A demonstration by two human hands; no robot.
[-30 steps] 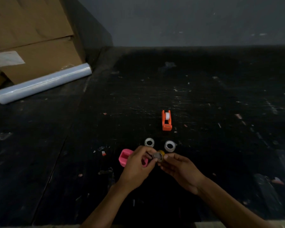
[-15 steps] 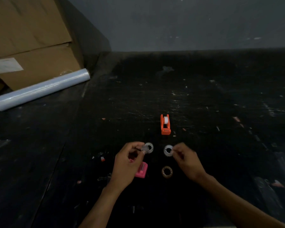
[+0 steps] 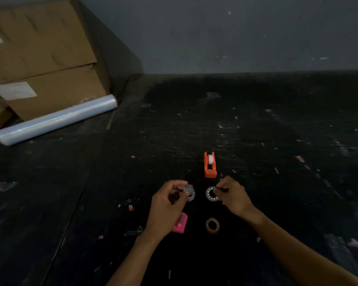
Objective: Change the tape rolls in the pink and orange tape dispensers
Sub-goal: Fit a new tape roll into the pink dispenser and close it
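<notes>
Listing from left to right across a dark, scuffed table (image 3: 277, 141). Stacked cardboard boxes (image 3: 41, 58) sit at ten o'clock, with a roll of clear film (image 3: 56, 120) lying just before them. Left hand (image 3: 167, 205), near centre at six o'clock: fingers (image 3: 179, 185) pinched narrow on a small crumpled clear scrap (image 3: 188, 187), held above a white tape roll (image 3: 191, 196) lying flat. Pink tape dispenser (image 3: 180, 223) lies just below that hand, partly hidden by the wrist. Orange tape dispenser (image 3: 210, 165) stands at twelve o'clock of the hands, a white roll seated in it. Second white tape roll (image 3: 210, 194) lies flat; right hand (image 3: 234, 197) has its fingers closed at this roll's edge, though contact cannot be told. Brown tape roll (image 3: 212, 225) lies flat, just right of the pink dispenser.
</notes>
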